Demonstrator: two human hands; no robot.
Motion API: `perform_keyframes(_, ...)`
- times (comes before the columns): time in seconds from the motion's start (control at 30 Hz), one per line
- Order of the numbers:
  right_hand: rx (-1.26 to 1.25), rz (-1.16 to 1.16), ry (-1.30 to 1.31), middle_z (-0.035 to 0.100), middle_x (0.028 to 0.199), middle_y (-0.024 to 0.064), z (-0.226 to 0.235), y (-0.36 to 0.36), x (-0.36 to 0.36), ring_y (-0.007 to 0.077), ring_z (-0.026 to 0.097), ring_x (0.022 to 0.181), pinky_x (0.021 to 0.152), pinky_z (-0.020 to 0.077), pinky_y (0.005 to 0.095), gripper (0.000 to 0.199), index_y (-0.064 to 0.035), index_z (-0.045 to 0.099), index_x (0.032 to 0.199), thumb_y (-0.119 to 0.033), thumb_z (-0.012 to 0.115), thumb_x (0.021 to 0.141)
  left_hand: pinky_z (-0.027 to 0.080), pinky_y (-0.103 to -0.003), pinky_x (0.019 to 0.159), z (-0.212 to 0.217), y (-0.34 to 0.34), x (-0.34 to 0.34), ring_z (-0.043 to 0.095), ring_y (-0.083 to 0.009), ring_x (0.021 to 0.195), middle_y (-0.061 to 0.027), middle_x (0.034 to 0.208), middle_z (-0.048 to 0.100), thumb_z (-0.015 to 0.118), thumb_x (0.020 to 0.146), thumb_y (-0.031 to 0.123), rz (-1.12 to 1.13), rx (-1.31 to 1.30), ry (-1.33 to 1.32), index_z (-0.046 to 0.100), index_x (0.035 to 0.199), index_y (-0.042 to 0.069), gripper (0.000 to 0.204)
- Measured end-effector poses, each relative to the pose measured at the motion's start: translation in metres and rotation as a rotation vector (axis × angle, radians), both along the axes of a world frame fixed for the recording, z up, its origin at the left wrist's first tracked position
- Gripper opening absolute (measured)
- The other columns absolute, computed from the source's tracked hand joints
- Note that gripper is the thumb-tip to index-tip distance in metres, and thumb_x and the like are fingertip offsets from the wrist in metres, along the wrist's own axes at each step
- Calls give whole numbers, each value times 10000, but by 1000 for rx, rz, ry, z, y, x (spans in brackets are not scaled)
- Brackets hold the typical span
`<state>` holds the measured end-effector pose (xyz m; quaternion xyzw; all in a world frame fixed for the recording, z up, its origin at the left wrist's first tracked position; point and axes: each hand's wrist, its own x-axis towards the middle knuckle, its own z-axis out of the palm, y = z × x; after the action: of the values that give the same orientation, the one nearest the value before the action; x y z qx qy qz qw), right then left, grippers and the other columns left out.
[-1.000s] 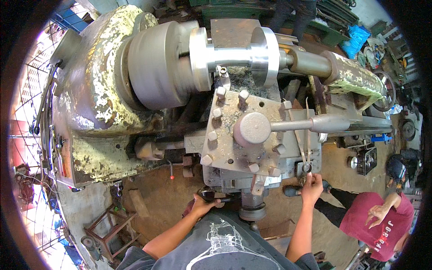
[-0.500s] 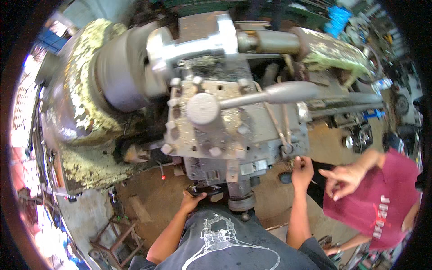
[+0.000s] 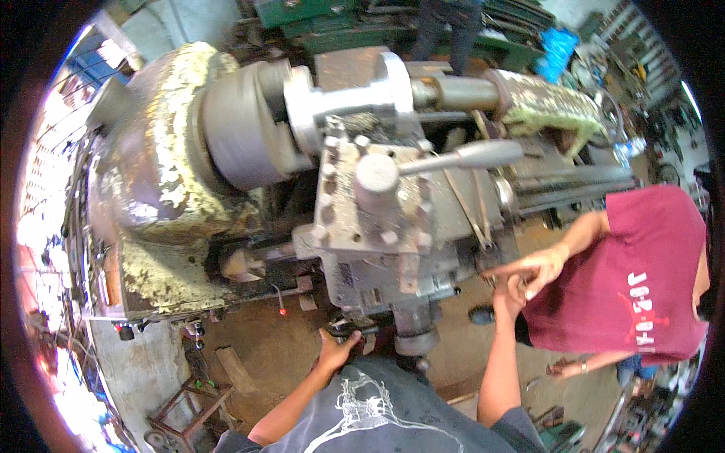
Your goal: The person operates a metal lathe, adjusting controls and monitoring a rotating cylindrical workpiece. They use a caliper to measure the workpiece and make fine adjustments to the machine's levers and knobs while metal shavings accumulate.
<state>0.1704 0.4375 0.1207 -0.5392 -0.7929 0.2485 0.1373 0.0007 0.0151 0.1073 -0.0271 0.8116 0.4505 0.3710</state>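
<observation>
A lathe fills the middle. Its grey chuck point(image 3: 238, 132) looks blurred, and a shiny flanged metal workpiece point(image 3: 343, 100) spans from it toward the tailstock point(image 3: 540, 98). In front stands the square tool post point(image 3: 370, 208), studded with bolts and topped by a lever handle point(image 3: 483, 155). My left hand point(image 3: 336, 350) is closed on a dark handwheel point(image 3: 346, 329) below the carriage. At the carriage's right end my right hand point(image 3: 510, 297) has its fingers curled; what they grip is hidden. A co-worker's hand point(image 3: 535, 269) reaches over it, index finger extended, overlapping my fingers.
The co-worker in a maroon shirt point(image 3: 653, 264) stands close on the right. A long thin tool point(image 3: 470, 211) lies on the carriage. A red-tipped lever point(image 3: 282, 309) juts out below. At lower left stands a rusty metal frame point(image 3: 185, 408); a blue bag point(image 3: 557, 53) is at far right.
The co-worker has come nearer, and their pointing hand has moved left to my right hand. The machine sits slightly further right in view. Both my hands stay at their places.
</observation>
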Motion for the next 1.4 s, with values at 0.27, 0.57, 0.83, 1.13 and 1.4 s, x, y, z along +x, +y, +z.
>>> perform_keyframes(0.27,75,-63,632,658,823,172,1,-18,-8,250,620,768,740,488,368,242,41,590,918,-177,491,950,222,-364,1169,-19,-6,-9,427,-328,1341,-208,1390,508,770,760,571,-208,-61,-125,459,1363,-37,912)
perform_keyframes(0.57,136,-33,323,682,861,161,41,-33,-22,228,644,837,769,487,379,422,81,601,964,-334,616,886,325,-321,1065,-5,1,-16,608,-218,1041,-71,1017,678,837,753,423,-188,-9,-180,465,1145,-25,702)
perform_keyframes(0.83,86,24,369,669,1018,191,34,-27,-18,217,657,887,788,503,324,458,112,562,1086,-282,676,881,268,-331,1103,-33,-12,-6,589,-229,1094,-92,1072,677,828,743,483,-131,-18,-68,414,1229,-57,836)
perform_keyframes(1.13,202,-79,215,602,691,44,54,-37,-38,134,555,629,607,440,310,120,-5,605,892,-106,670,886,305,-352,1111,-57,-26,-14,555,-273,1203,-195,1293,588,861,687,507,-211,3,-124,332,1305,-116,1025)
perform_keyframes(1.4,90,-156,240,617,668,100,59,-38,-43,213,555,575,583,452,358,116,-17,614,891,-98,694,866,336,-389,1096,-23,-20,-24,520,-316,1196,-176,1272,564,852,709,467,-200,-22,-189,460,1335,-21,885)
